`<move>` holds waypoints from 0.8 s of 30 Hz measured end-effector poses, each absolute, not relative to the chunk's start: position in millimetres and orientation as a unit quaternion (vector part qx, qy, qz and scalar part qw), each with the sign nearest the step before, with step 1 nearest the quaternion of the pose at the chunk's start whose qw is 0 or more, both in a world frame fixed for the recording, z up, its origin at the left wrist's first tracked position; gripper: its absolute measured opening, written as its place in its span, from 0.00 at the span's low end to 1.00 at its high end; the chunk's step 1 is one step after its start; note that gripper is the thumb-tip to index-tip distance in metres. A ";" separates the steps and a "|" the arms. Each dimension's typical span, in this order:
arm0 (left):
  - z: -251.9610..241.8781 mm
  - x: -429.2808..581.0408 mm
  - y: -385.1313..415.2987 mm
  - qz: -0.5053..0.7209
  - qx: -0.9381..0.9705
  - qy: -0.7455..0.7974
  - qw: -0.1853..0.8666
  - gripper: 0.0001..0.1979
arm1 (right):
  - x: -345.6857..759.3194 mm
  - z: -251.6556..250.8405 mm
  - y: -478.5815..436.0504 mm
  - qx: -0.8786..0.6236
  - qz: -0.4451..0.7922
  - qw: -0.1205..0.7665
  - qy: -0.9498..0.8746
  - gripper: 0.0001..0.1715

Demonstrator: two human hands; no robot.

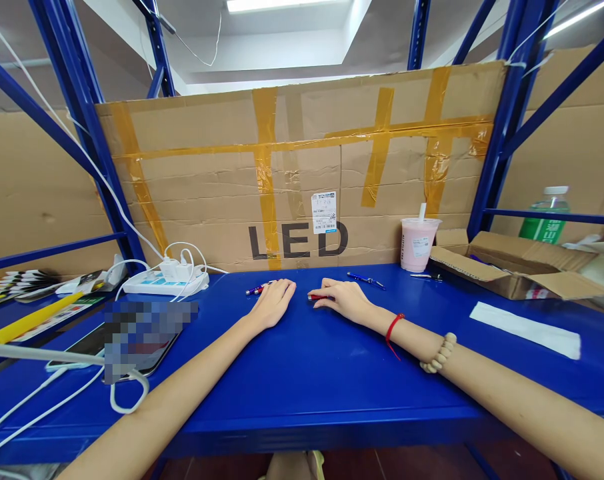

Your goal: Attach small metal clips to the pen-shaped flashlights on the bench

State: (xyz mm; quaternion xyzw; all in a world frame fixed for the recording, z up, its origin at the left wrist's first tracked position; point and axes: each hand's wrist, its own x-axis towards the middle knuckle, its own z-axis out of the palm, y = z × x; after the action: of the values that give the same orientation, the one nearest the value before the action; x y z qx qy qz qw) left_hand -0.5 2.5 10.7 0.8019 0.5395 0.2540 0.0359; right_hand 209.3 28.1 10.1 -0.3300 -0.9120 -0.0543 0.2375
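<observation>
My left hand (273, 302) lies palm down on the blue shelf top, its fingers stretched out. Beside and partly under it are slim pens (255, 290), one blue and one reddish; whether the fingers grip them cannot be seen. My right hand (346, 298), wearing a red string and a beaded bracelet, pinches a short red piece that looks like a pen (316, 297) between thumb and fingers. Most of that pen is hidden by the hand. Just behind the right hand, a blue pen (366, 280) with silver parts rests on the surface.
A pink drink cup (419, 245) stands at the back right by an open cardboard box (512, 263). A white strip (526, 329) lies at right. On the left are a power strip (167, 283), cables and a tablet-like device (155, 357). Taped cardboard (212, 193) walls the back.
</observation>
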 end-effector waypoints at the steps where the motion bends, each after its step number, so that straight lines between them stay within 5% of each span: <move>1: 10.5 -0.6 2.6 0.254 0.802 0.539 0.036 0.21 | 209.1 10.3 27.7 -0.329 -0.058 0.236 -0.912 0.16; 24: -0.9 -6.3 8.0 0.172 0.691 0.687 -0.142 0.15 | 228.7 9.0 47.6 -0.549 -0.091 0.177 -0.811 0.15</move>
State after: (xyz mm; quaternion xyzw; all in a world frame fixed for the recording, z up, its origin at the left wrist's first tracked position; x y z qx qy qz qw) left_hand -6.3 8.0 -0.9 0.6912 0.6874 0.1715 -0.1423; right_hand 228.7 47.6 9.0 -0.5495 -0.8113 -0.0911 0.1774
